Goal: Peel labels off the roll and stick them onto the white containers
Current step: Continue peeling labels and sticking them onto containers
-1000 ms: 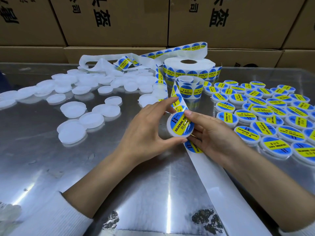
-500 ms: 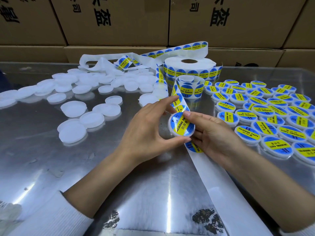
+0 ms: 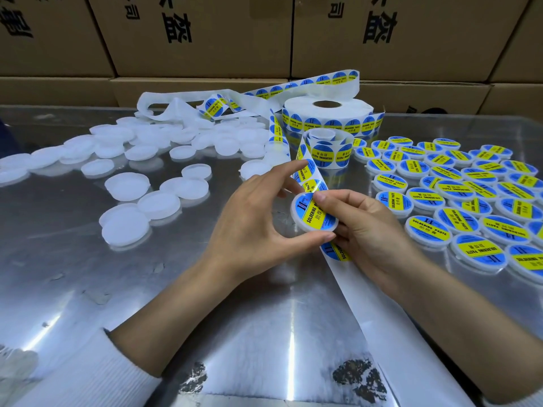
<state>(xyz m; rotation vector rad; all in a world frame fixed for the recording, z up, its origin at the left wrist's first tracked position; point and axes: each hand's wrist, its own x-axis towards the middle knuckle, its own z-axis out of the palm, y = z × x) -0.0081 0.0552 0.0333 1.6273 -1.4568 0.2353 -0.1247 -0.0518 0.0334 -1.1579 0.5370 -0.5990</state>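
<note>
Pressing down a round blue-and-yellow paper label (image 3: 316,214), the right hand (image 3: 361,227) is thumbing it onto a small white plastic container (image 3: 296,221) the left hand (image 3: 252,227) is gripping, just in front of the small label roll (image 3: 329,149). Uneven pressure is risking a wrinkled or off-centre label.

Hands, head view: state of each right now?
Left hand: holds the labelled container by its rim.
Right hand: thumb presses the label on the same container, fingers curled beneath it.
</note>
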